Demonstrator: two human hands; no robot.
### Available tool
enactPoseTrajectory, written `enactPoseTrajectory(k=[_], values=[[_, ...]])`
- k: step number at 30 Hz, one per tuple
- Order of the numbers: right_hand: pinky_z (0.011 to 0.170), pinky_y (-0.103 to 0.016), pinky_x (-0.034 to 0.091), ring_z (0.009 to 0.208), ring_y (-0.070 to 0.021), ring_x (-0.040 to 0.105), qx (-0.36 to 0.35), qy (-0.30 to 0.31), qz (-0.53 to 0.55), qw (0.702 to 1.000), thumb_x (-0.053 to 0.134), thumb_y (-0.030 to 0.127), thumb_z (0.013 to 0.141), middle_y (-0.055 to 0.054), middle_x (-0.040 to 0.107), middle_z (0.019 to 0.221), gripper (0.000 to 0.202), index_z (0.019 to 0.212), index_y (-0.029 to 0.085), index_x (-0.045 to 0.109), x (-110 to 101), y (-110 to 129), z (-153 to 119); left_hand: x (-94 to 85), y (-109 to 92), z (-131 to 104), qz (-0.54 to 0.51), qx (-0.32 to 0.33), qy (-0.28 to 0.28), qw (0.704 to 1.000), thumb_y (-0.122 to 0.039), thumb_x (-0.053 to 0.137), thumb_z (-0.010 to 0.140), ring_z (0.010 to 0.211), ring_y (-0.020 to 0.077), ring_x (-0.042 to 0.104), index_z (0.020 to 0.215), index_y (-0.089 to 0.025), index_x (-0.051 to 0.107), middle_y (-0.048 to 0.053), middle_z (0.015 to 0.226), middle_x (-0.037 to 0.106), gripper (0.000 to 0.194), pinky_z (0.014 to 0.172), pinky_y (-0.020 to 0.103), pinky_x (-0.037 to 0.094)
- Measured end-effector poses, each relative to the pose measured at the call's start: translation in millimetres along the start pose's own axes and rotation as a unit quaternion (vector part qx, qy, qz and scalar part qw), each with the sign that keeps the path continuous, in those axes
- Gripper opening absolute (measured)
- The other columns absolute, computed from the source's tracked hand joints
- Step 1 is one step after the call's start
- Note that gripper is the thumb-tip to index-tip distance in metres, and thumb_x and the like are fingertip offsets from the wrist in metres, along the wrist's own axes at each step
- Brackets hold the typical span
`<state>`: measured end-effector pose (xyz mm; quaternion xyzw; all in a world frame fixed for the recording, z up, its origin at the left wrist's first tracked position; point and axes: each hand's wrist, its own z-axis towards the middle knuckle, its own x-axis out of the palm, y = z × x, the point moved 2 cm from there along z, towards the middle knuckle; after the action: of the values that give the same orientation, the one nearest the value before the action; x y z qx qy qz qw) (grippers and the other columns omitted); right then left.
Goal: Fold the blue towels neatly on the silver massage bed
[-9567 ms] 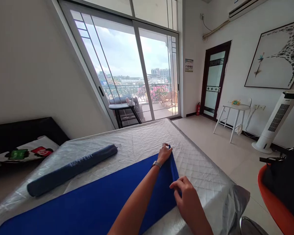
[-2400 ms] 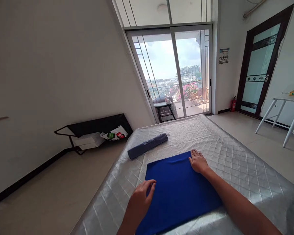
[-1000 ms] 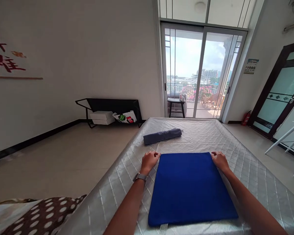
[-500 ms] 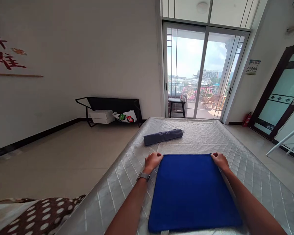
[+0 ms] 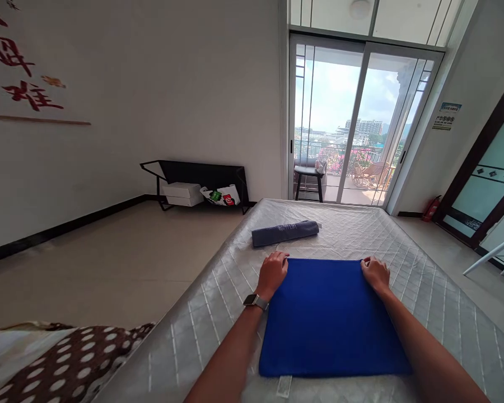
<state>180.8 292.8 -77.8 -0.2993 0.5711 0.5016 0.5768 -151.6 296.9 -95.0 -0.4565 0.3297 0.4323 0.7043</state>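
Observation:
A flat blue cloth square (image 5: 331, 319) lies on a silvery quilted mattress (image 5: 437, 291), with a small white tag at its near edge. My left hand (image 5: 273, 272), with a watch on the wrist, is at the cloth's far left corner, its fingers curled round that corner. At the far right corner, my right hand (image 5: 376, 272) pinches the edge between thumb and fingers. Beyond the cloth rests a dark grey rolled bundle (image 5: 284, 233) with pale lettering, touched by neither hand.
A black rack (image 5: 201, 176) holding white boxes and a printed bag stands by the wall. Brown polka-dot fabric (image 5: 75, 358) is at the lower left. Behind the mattress are a stool (image 5: 309, 171) and sliding glass doors; a white metal frame (image 5: 493, 252) stands right.
The blue cloth's near edge sits higher in the view, and its tag shows more fully. My left hand has turned more palm-down over the corner. The camera view has shifted slightly left.

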Motion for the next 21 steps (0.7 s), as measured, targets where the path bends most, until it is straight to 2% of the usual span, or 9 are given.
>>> enactPoseTrajectory(k=[2,4,6,8,11,14,18,21], values=[[0.094,-0.041,0.046,0.115,-0.0300,0.060,-0.037,-0.036,-0.017,0.998,0.039,0.027,0.096,-0.016,0.068,0.122,0.040,0.123,0.017,0.067,1,2,-5,8.2,-3,-2,-0.007,0.043,0.042,0.998,-0.027,0.042,0.099,0.124,0.0230,0.058,0.126,-0.021,0.065,0.009,0.132,0.067,0.036,0.110,0.037,0.040],[0.100,-0.041,0.044,0.123,-0.0285,0.056,-0.101,-0.047,-0.013,0.994,0.037,0.023,0.095,-0.016,0.063,0.132,0.043,0.130,0.016,0.063,2,4,-9,16.7,-4,-4,0.004,0.065,0.081,0.995,-0.036,0.038,0.101,0.134,0.0245,0.052,0.134,-0.020,0.059,0.010,0.142,0.059,0.043,0.115,0.040,0.035],[0.110,-0.039,0.037,0.134,-0.0257,0.048,-0.177,-0.013,0.007,0.984,0.036,0.025,0.097,-0.014,0.055,0.144,0.048,0.138,0.014,0.056,7,4,-13,23.3,-3,-7,0.023,0.077,0.114,0.990,-0.042,0.034,0.102,0.141,0.0254,0.043,0.141,-0.016,0.053,0.012,0.150,0.051,0.050,0.119,0.043,0.031],[0.117,-0.037,0.028,0.143,-0.0231,0.037,-0.227,0.048,0.021,0.973,0.033,0.032,0.099,-0.012,0.046,0.153,0.054,0.147,0.012,0.047,13,1,-15,27.2,-1,-9,0.038,0.083,0.135,0.987,-0.043,0.032,0.102,0.145,0.0255,0.037,0.146,-0.013,0.047,0.013,0.155,0.044,0.055,0.121,0.043,0.028],[0.122,-0.037,0.020,0.149,-0.0219,0.025,-0.229,0.121,0.014,0.966,0.027,0.039,0.101,-0.012,0.034,0.160,0.061,0.153,0.007,0.034,21,-6,-18,29.8,3,-9,0.051,0.090,0.137,0.985,-0.045,0.031,0.102,0.147,0.0261,0.033,0.148,-0.011,0.044,0.014,0.156,0.041,0.059,0.122,0.044,0.027],[0.122,-0.038,0.017,0.151,-0.0210,0.018,-0.213,0.132,0.001,0.968,0.022,0.040,0.102,-0.012,0.026,0.163,0.064,0.156,0.005,0.027,23,-8,-21,31.4,8,-8,0.058,0.094,0.131,0.985,-0.048,0.030,0.102,0.147,0.0268,0.033,0.149,-0.013,0.043,0.014,0.156,0.041,0.060,0.121,0.046,0.028],[0.122,-0.037,0.015,0.152,-0.0200,0.016,-0.199,0.139,-0.005,0.970,0.020,0.040,0.102,-0.010,0.023,0.163,0.064,0.157,0.007,0.026,21,-4,-25,30.1,17,-9,0.082,0.091,0.149,0.981,-0.051,0.029,0.102,0.148,0.0274,0.031,0.150,-0.015,0.041,0.013,0.158,0.038,0.061,0.121,0.049,0.026],[0.123,-0.037,0.012,0.152,-0.0192,0.014,-0.188,0.154,0.001,0.970,0.019,0.041,0.102,-0.010,0.020,0.164,0.065,0.157,0.007,0.022,17,-1,-27,24.6,15,-14,0.099,0.102,0.143,0.979,-0.052,0.028,0.102,0.148,0.0278,0.031,0.149,-0.013,0.043,0.014,0.157,0.039,0.063,0.121,0.050,0.026]])
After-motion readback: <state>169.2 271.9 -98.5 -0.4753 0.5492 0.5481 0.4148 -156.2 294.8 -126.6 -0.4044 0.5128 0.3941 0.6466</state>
